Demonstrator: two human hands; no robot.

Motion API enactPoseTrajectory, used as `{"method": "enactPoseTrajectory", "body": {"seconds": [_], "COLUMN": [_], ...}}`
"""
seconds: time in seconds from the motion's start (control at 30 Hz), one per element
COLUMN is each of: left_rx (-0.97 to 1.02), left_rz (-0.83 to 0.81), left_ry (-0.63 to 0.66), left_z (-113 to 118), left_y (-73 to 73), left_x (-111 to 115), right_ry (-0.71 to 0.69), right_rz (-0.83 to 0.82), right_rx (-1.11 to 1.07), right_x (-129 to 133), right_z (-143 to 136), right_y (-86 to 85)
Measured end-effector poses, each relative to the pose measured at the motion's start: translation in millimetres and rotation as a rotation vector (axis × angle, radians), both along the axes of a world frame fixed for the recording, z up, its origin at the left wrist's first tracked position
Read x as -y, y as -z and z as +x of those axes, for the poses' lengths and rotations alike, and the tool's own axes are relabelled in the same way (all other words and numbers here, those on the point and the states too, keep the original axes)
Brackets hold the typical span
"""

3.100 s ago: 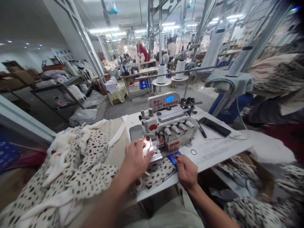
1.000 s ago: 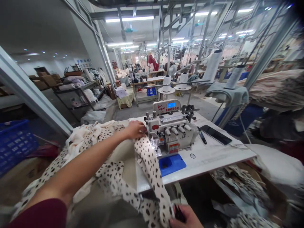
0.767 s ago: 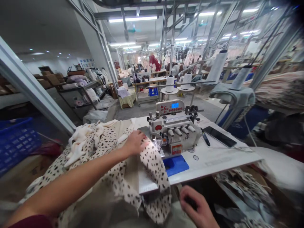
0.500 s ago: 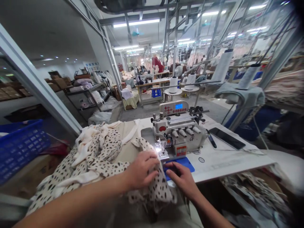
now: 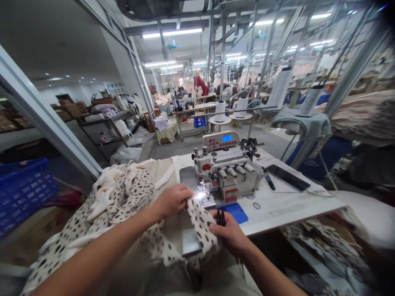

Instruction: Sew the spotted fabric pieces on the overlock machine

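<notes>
My left hand [image 5: 173,200] pinches the upper end of a cream fabric piece with black spots [image 5: 201,222], just left of the needle area of an overlock sewing machine [image 5: 228,166]. Lower down, the thumb of my right hand [image 5: 233,234] presses the same piece's right edge. Small black thread snips [image 5: 220,217] sit in that hand too, tips pointing up. Between the hands the fabric is stretched and hangs over the table's front edge. A larger heap of spotted fabric [image 5: 138,187] lies to the left, partly behind my left forearm.
A blue plate [image 5: 236,213] lies before the machine. To its right are a phone [image 5: 287,177], a dark pen-like tool [image 5: 269,179] and a small ring [image 5: 256,205]. White thread cones [image 5: 279,88] stand behind. A blue basket [image 5: 26,189] is at far left.
My left hand has moved left and up to the fabric's upper end, drawing it away from the needle area. My right hand has turned, showing the snips, and now holds the fabric's edge.
</notes>
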State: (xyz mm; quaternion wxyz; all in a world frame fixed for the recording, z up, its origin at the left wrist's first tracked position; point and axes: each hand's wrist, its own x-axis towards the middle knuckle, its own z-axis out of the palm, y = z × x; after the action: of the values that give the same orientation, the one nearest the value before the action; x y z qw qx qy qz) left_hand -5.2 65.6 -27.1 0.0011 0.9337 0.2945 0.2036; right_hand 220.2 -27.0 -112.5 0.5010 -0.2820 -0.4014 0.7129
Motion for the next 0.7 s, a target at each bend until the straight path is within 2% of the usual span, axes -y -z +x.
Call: {"method": "enactPoseTrajectory", "body": {"seconds": [0.13,0.23,0.33,0.43,0.57,0.7], "left_rx": [0.053,0.153,0.184,0.136,0.09,0.061], "left_rz": [0.148,0.283,0.361,0.349,0.256,0.138], "left_ry": [-0.071,-0.167,-0.182,-0.122,-0.055,-0.021], "left_z": [-2,-4,-2,4,15,22], "left_y": [-12.9,-22.2,-23.1,-11.9,5.9,7.1], "left_x": [-18,-35,-43,-35,-10,16], "right_ry": [-0.065,0.034,0.142,0.12,0.087,0.105], "right_rz": [-0.014,0.017,0.063,0.122,0.164,0.217], "right_rx": [-0.036,0.005,0.107,0.252,0.353,0.304], "right_x": [0,-5,-7,-3,-1,-12], "right_z": [-13,-22,-20,-10,-1,-7], "right_y": [-11.2,-14.2,-6.3,6.6,16.2,15.5]}}
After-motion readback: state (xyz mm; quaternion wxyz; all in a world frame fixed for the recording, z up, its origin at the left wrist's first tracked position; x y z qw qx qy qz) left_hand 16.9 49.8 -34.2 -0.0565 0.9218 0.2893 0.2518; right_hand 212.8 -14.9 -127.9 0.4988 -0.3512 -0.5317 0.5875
